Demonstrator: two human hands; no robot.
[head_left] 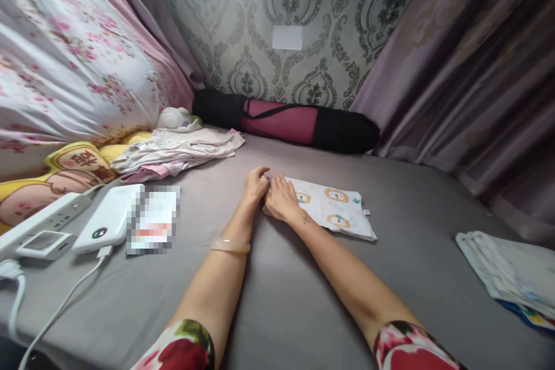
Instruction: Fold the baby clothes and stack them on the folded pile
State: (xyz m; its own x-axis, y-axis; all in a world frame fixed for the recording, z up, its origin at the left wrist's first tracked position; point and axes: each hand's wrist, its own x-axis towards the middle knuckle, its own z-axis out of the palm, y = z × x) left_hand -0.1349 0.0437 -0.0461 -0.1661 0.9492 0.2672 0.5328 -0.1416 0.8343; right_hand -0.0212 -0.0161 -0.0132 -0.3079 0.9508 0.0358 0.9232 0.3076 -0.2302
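Observation:
A folded white cloth garment (342, 208) printed with orange lion-like faces and small green marks lies flat on the grey sheet, a small white tag at its right edge. My right hand (281, 198) rests palm down over its left end, fingers stretched out and lying on the fabric. Right beside it, at the cloth's left edge, my left hand (256, 184) is closed with curled fingers. Whatever those fingers hold, if anything, is hidden. A pale bangle (229, 244) circles my left wrist.
On the left are rumpled clothes (186, 147), a white power bank (110, 217) with a cable, a power strip (52, 217) and a blurred-out item (154, 219). A long black-and-maroon bag (280, 122) lies along the wall. Folded cloths (511, 269) sit at right.

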